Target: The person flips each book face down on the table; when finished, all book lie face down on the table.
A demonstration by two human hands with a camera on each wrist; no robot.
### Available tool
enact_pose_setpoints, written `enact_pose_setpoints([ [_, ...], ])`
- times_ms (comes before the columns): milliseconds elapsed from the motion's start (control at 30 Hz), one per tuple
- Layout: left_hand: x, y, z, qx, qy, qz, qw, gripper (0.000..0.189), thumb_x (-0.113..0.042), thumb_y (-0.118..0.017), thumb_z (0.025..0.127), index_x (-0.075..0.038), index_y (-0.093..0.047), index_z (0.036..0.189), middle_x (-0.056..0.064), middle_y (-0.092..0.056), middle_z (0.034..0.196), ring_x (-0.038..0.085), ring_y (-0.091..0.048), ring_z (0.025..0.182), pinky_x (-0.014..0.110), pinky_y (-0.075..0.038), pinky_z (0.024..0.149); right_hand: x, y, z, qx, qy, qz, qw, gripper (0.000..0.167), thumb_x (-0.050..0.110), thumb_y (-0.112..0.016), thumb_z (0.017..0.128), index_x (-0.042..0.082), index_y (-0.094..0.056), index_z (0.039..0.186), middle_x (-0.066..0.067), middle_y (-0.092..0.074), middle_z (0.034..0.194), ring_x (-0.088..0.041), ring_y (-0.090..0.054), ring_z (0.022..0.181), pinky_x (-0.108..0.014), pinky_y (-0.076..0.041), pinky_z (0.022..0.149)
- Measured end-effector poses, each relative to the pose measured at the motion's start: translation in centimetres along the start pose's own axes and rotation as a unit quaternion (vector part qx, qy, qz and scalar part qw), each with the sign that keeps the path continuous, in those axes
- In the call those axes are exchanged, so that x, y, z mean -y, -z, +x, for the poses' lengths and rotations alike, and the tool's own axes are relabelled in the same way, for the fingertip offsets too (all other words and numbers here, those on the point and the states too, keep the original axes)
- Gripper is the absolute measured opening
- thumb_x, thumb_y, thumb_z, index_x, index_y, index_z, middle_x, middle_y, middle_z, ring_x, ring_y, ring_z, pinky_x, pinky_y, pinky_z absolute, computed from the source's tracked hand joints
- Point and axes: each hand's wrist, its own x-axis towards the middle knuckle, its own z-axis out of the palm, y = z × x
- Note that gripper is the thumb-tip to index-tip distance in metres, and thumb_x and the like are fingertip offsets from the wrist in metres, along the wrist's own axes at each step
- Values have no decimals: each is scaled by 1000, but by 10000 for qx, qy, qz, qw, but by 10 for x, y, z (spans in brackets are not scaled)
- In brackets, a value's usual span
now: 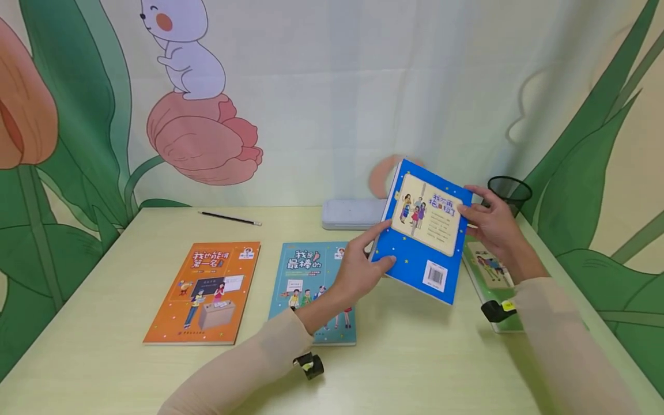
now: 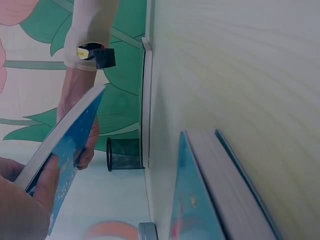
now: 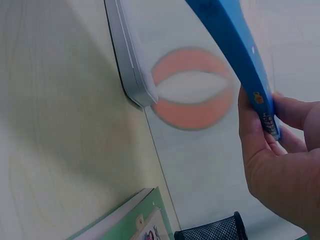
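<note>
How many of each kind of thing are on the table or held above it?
Rectangular paper books: 4 (orange book, teal book, green book, held blue book)
Slim black pencil: 1
Pale grey rectangular case: 1
Black round mesh cup: 1
Total: 7

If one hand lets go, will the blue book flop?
Maybe a little: the blue book looks flat between the left hand and right hand. Its pages make a thickish stack, so it may feel fairly heavy. Its smooth-looking cover might slip.
</note>
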Motion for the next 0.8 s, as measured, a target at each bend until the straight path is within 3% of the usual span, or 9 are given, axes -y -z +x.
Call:
enact_pose_setpoints([
  [200,5,3,0,261,547,680,9958,59,-7,-71,92,-23,-53,146,14,-56,141,32,-73,99,34,-62,78,2,1,1,137,-138,-1071,9941,62,23,-60,100,21,-31,155,11,-71,99,-11,-71,85,-28,-61,76],
  [333,12,5,1,661,819,1195,9872,61,-9,-74,90,-23,-54,145,13,-62,119,24,-66,94,26,-58,68,0,-2,2,131,-348,-2117,9766,67,29,-58,101,20,-25,159,-6,-66,118,-17,-69,93,-37,-59,88],
  [433,17,6,2,1038,1028,1406,9792,64,-10,-76,89,-25,-52,147,11,-61,101,20,-62,83,24,-52,61,-2,-5,5,182,-608,-2585,9639,69,31,-59,101,20,-24,159,-22,-57,133,-28,-67,103,-46,-56,97],
  [567,21,9,1,1640,1350,1408,9670,70,-8,-74,89,-26,-46,151,13,-62,87,22,-67,67,32,-58,61,-7,-8,10,351,-915,-2944,9507,69,29,-61,100,18,-26,159,-27,-53,138,-38,-63,112,-51,-53,99],
  [667,22,9,0,2013,1586,1481,9552,74,-6,-73,90,-27,-40,154,15,-65,85,26,-71,64,37,-61,64,-11,-12,13,505,-1050,-3237,9390,69,27,-62,100,14,-27,158,-28,-55,134,-37,-64,110,-48,-56,95],
  [800,26,8,0,2225,1936,1635,9414,77,-7,-72,91,-28,-35,156,15,-67,90,26,-73,63,35,-61,62,-16,-16,14,654,-1187,-3572,9241,70,27,-64,99,8,-28,156,-29,-56,129,-33,-67,103,-41,-60,89],
])
